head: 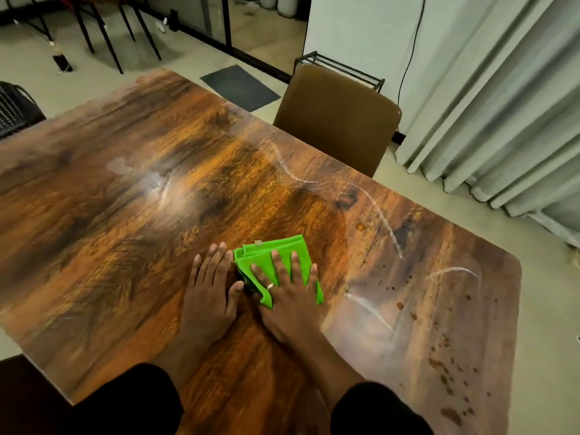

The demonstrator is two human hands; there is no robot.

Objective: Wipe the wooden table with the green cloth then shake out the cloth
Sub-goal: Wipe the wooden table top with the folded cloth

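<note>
A folded green cloth (284, 255) lies on the wooden table (131, 196) near its front middle. My right hand (290, 288) is pressed flat on top of the cloth, fingers spread, a ring on one finger. Just left of the cloth, my left hand (210, 284) rests flat on the bare wood, its fingertips touching the cloth's left edge. Pale wet streaks (379, 211) curve across the right half of the table. Brown spots and stains (445, 356) dot its right end.
A brown chair (339, 117) stands at the table's far side. Grey curtains (508, 105) hang at the right. A dark floor mat (240, 86) and black chair legs (106, 36) are farther back. A dark chair (15, 111) sits at the left edge.
</note>
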